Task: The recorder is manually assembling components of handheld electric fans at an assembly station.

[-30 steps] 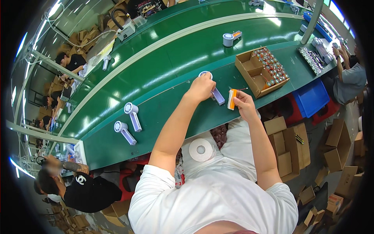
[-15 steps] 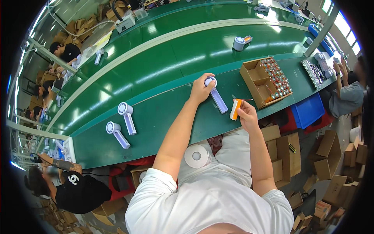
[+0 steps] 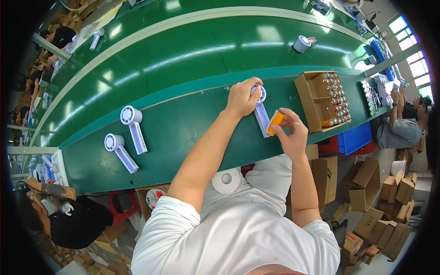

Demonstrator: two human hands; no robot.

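Note:
My left hand [image 3: 243, 97] is closed around the round head of a pale lavender handheld fan [image 3: 261, 117], whose handle points toward me on the green bench. In my right hand [image 3: 293, 130] is an orange cylindrical battery [image 3: 276, 123] with a whitish strip along one side, pinched between thumb and fingers. The battery is tilted right beside the lower end of the fan's handle; whether they touch I cannot tell. Two more lavender fans, one farther [image 3: 134, 128] and one nearer [image 3: 120, 151], lie on the bench to the left.
A cardboard box [image 3: 308, 106] holding rows of batteries stands to the right. Beyond the bench runs a green conveyor [image 3: 192, 68] carrying another fan [image 3: 302, 44]. A blue bin [image 3: 355, 138] sits below the bench's right edge. A tape roll [image 3: 226, 180] rests on my lap. Co-workers sit at both sides.
My right hand has brought the battery up against the handle's end and turned it. The whitish strip now faces the handle. My left hand still holds the fan head; the whole view has shifted.

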